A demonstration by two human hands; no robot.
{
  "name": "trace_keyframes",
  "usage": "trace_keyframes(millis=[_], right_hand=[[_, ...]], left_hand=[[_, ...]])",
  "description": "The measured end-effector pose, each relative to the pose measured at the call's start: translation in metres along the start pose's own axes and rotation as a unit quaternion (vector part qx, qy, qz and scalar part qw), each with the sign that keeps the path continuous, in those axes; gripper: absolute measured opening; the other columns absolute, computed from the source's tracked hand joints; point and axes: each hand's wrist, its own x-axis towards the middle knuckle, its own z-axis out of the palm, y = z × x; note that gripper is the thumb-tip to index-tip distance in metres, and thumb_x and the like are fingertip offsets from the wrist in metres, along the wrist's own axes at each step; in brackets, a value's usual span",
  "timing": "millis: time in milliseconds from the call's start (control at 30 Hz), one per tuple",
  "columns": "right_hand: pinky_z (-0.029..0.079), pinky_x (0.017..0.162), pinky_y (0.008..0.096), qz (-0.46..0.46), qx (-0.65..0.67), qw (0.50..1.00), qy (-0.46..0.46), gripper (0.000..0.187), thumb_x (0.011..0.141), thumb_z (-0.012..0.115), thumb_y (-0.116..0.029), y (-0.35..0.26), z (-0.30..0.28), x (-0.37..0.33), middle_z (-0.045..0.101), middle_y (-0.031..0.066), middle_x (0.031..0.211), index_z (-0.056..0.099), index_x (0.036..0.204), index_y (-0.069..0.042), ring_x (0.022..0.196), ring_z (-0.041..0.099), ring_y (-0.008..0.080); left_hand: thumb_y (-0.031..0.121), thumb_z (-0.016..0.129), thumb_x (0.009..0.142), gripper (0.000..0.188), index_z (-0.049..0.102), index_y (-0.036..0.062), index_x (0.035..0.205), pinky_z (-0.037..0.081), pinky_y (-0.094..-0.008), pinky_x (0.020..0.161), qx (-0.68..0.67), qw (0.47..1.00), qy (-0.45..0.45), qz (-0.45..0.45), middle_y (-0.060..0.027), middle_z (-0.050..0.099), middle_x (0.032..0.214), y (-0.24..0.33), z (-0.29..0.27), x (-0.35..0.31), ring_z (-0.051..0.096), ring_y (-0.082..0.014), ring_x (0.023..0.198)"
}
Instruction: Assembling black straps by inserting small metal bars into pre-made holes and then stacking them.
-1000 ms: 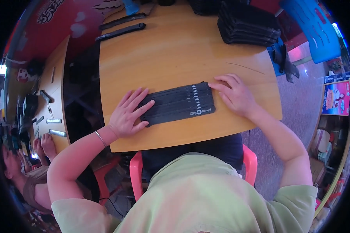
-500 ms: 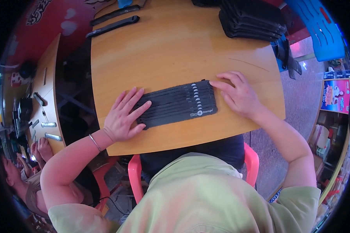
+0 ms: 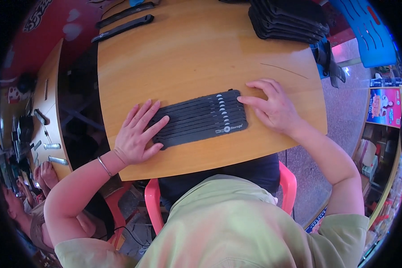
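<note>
A row of overlapping flat black straps (image 3: pixel 196 117), with pale half-round marks near the right end, lies fanned out on the wooden table in front of me. My left hand (image 3: pixel 138 131) rests over its left end, fingers stretched and spread, the tips on the straps and the thumb by the lower left corner. At the other end is my right hand (image 3: pixel 271 105), its fingers bent and apart. One fingertip touches the upper right corner of the straps; nothing is gripped. The left hand hides part of the strap ends.
A thick stack of black straps (image 3: pixel 288 22) stands at the table's far right. Two bundled black strips (image 3: pixel 123 28) lie at the far left. A thin dark strand (image 3: pixel 283 69) crosses the table (image 3: pixel 187 53). Blue plastic chair (image 3: pixel 366 31) beyond; another person's hands (image 3: pixel 45 175) work at the left table.
Both hands hold nearly the same pose on the straps. The whole scene has shifted slightly left in view, and the left fingers have slid a little toward the straps' left edge.
</note>
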Motion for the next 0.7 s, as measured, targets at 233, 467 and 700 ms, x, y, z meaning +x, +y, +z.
trace_keyframes(millis=[233, 467, 700], right_hand=[[0.042, 0.094, 0.0419, -0.004, -0.01, 1.0, 0.0, 0.036, 0.073, 0.061, -0.003, 0.0008, 0.0005, -0.0004, 0.052, 0.0123, 0.116, 0.066, 0.106, -0.017, 0.11, 0.048, 0.0335], [0.039, 0.096, 0.0437, -0.035, -0.001, 0.999, -0.018, 0.035, 0.072, 0.06, -0.005, 0.0027, -0.0006, -0.0034, 0.052, 0.0112, 0.119, 0.065, 0.104, -0.02, 0.111, 0.048, 0.0328], [0.039, 0.096, 0.0428, -0.034, 0.005, 0.999, -0.024, 0.038, 0.069, 0.06, -0.006, 0.0025, -0.0016, -0.0032, 0.054, 0.0101, 0.117, 0.068, 0.103, -0.02, 0.11, 0.05, 0.0312]], left_hand=[[0.039, 0.06, 0.077, 0.065, 0.045, 0.017, 0.136, 0.019, -0.0487, 0.112, 0.006, 1.0, -0.005, -0.001, -0.0178, 0.029, 0.148, 0.0001, 0.0, 0.0002, 0.027, -0.036, 0.137], [0.039, 0.06, 0.077, 0.065, 0.045, 0.0173, 0.136, 0.02, -0.0491, 0.112, -0.002, 1.0, -0.001, -0.003, -0.0175, 0.029, 0.148, -0.0004, 0.0017, -0.0014, 0.027, -0.036, 0.137], [0.038, 0.06, 0.077, 0.065, 0.044, 0.0172, 0.136, 0.02, -0.0489, 0.112, 0.0, 1.0, -0.008, -0.005, -0.0173, 0.028, 0.148, -0.0002, 0.0007, -0.0007, 0.027, -0.0355, 0.137]])
